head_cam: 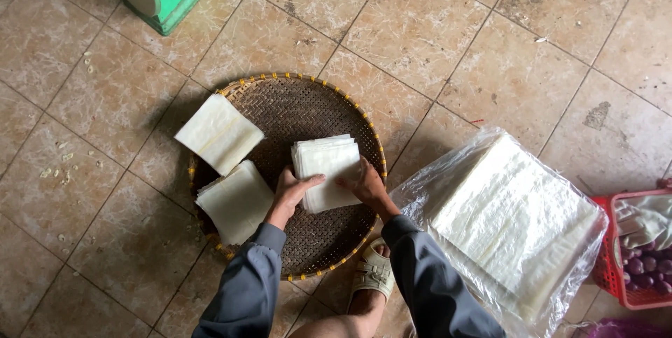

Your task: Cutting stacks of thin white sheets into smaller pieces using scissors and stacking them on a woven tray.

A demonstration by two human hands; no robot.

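A clear plastic bag (448, 191) of large pale translucent sheets lies on the tiled floor (490, 51) at right; the left hand (290, 191) and right hand (364, 182) clasp a white square stack (327, 170), fingers closed on its edges, on the round woven tray (294, 110); two more stacks lie left

3 wrapper stacks (327, 170) on 1 tray (294, 107) (plus 1 bagged pile (511, 219)), 2 hands (290, 191).
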